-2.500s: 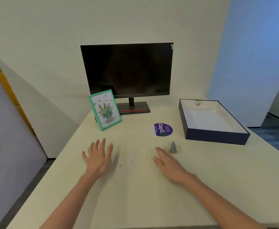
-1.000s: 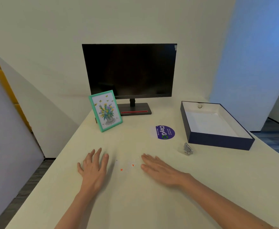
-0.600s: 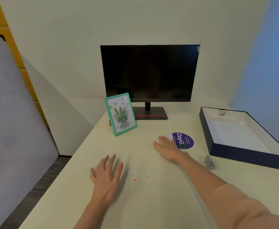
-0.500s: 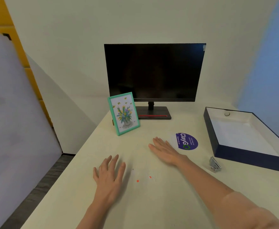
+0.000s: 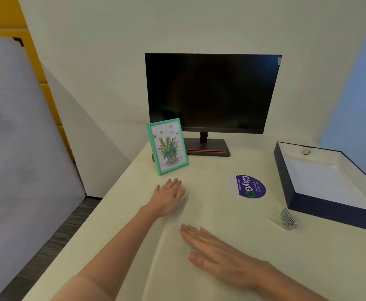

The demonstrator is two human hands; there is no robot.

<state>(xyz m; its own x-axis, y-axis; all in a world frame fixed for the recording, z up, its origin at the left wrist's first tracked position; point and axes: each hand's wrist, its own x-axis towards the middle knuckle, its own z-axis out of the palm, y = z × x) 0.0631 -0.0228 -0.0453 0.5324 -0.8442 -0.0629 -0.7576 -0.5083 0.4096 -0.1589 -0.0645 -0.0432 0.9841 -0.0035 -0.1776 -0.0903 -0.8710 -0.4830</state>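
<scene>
Near the picture frame (image 5: 168, 146) now, left hand (image 5: 169, 197) forward, right hand (image 5: 219, 253) back, fingers (image 5: 194, 235) of both flat, empty.

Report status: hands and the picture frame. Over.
Left hand open, just short of picture frame, not touching. Right hand open, low over table. Frame upright beside monitor base. Nothing between left hand and frame.
</scene>
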